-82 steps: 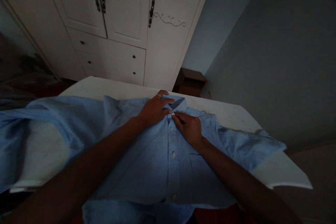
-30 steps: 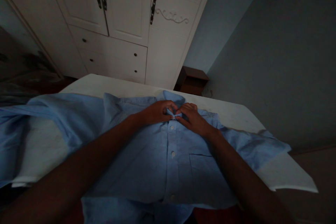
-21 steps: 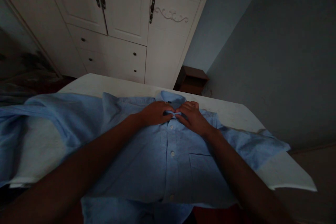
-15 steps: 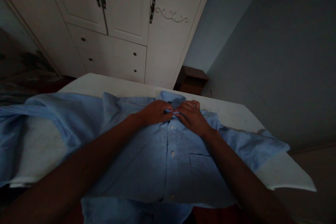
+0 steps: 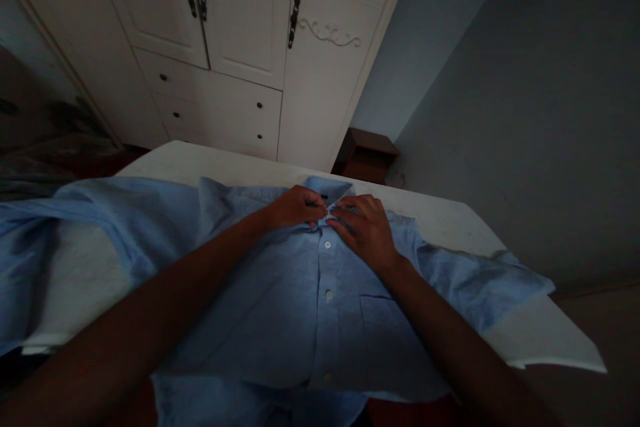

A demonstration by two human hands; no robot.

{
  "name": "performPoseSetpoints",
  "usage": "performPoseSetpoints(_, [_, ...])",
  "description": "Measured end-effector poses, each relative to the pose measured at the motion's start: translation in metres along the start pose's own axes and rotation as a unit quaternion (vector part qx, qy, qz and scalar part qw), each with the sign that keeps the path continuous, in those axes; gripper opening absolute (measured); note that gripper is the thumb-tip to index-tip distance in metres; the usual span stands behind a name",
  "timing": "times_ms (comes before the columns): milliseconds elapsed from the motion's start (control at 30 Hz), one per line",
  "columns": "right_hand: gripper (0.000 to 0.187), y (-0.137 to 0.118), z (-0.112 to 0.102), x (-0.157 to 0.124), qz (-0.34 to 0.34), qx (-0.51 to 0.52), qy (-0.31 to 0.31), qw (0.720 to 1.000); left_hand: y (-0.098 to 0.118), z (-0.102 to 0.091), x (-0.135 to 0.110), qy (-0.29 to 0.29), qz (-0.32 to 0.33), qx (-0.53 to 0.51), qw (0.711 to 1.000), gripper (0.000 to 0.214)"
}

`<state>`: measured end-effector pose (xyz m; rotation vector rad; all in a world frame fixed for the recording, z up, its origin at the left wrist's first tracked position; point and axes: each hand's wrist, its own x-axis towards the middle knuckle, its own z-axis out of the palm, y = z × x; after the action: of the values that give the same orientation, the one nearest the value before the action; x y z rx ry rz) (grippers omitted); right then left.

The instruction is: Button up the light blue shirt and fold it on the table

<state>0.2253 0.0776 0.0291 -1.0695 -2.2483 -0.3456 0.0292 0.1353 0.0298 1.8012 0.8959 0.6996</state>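
Observation:
A light blue button-up shirt (image 5: 280,307) lies face up on a white table (image 5: 75,280), collar at the far side, sleeves spread left and right. My left hand (image 5: 295,207) is closed, pinching the shirt's placket just under the collar (image 5: 327,187). My right hand (image 5: 363,230) faces it, fingers curled and pinching the same fabric at the top button. The two hands touch at the fingertips. White buttons (image 5: 328,294) run down the front toward me, and a chest pocket (image 5: 385,333) sits under my right forearm.
A white wardrobe (image 5: 240,47) with dark handles and drawers stands behind the table. A small brown wooden stand (image 5: 367,153) sits in the corner by the grey wall (image 5: 525,113). The table's right corner (image 5: 595,363) juts out beyond the right sleeve.
Both hands slid up from the second button to the collar and closed on the fabric at the top button. The shirt has stayed in place.

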Motion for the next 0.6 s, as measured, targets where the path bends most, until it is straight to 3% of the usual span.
performPoseSetpoints(367, [0.016,-0.025,0.003,-0.001,0.048,0.003,0.028,0.998,0.004,-0.002,-0.002,-0.014,-0.013,-0.034,0.999,0.011])
performPoseSetpoints(600, [0.014,-0.021,0.002,-0.001,0.019,-0.011,0.038,0.999,-0.003,-0.008,0.001,-0.064,0.000,-0.060,0.996,0.011])
